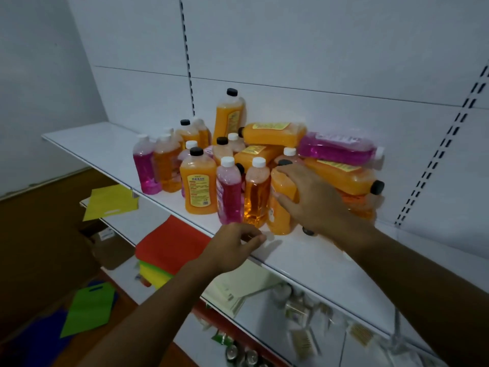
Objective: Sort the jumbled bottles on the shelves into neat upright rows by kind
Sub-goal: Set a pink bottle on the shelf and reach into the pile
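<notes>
A jumble of bottles sits on the white shelf (111, 152). Several stand upright at the left and front: a pink one (145, 168), a labelled opaque orange one with a black cap (198, 185), a dark pink one (229, 197) and a clear amber one (256, 193). At the right, orange bottles (272, 133) and a pink bottle (338, 148) lie stacked on their sides. My right hand (312, 200) grips an upright black-capped orange bottle (279, 218) at the front. My left hand (235, 245) hovers at the shelf's front edge, fingers loosely curled, holding nothing.
The left part of the shelf is bare. Below lie coloured bags: yellow (111, 201), red (172, 242), green (87, 308). A lower shelf (264, 321) holds small packets and cans. A slotted upright (447, 144) runs along the right of the back panel.
</notes>
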